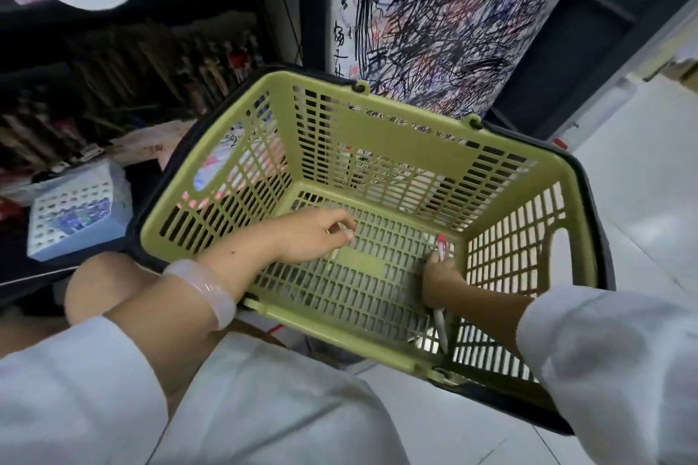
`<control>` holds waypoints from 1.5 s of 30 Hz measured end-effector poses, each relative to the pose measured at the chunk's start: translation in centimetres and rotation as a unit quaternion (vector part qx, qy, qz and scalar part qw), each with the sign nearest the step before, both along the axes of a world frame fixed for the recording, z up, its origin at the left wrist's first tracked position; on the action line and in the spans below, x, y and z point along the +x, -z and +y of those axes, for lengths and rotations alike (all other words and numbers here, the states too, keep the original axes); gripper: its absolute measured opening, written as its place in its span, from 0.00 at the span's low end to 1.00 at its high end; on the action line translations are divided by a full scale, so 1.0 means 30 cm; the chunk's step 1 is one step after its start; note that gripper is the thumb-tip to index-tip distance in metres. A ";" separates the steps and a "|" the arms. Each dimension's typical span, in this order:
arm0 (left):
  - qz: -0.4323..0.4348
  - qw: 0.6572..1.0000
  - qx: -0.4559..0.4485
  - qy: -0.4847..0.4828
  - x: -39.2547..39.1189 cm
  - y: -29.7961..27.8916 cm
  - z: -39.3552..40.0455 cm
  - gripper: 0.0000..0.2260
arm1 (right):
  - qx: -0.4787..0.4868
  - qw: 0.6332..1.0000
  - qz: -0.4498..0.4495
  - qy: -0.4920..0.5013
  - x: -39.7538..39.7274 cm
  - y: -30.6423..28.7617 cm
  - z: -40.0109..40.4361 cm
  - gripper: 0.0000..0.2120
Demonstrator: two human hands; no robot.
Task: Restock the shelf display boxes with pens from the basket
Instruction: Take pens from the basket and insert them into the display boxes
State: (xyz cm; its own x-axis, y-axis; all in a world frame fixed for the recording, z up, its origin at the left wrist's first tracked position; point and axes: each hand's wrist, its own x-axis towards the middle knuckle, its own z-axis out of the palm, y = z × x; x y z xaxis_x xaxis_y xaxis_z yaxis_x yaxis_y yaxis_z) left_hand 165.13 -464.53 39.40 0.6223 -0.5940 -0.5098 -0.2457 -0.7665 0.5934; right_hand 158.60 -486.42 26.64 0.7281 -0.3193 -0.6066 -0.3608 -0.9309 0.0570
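Both hands reach into the green basket (381, 147) beside the pen shelf (124, 87): the left hand (309, 236) pinches a pale pen (345, 231) off its floor. The right hand (440, 281) grips a red-capped pen (442, 247), seemingly gathering the last stock.

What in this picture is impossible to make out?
- Head view: the pen in the right hand is mostly covered by the fingers.
- What the left hand pinches is too small to tell.
- The shelf's pens are dark and blurred.
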 end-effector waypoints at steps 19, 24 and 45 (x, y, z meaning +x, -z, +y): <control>0.038 0.832 -0.379 -0.404 0.048 -0.280 0.158 0.09 | 0.566 0.695 -0.444 -0.008 0.353 -0.744 0.550 0.16; -0.094 0.734 -0.448 -0.502 0.055 -0.344 0.356 0.06 | 0.621 0.649 -0.438 -0.046 0.362 -0.824 0.740 0.23; -0.238 0.611 -0.465 -0.594 -0.027 -0.447 0.948 0.04 | 0.743 0.566 -0.335 -0.124 0.433 -1.079 1.328 0.06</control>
State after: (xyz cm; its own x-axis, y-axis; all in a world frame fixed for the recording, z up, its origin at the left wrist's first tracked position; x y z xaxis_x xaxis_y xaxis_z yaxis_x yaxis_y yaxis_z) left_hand 164.33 -436.10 52.80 0.8427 0.5267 0.1116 -0.1577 0.0433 0.9865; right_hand 171.58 -446.59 59.03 0.8647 0.3429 0.3671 0.3143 0.2009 -0.9278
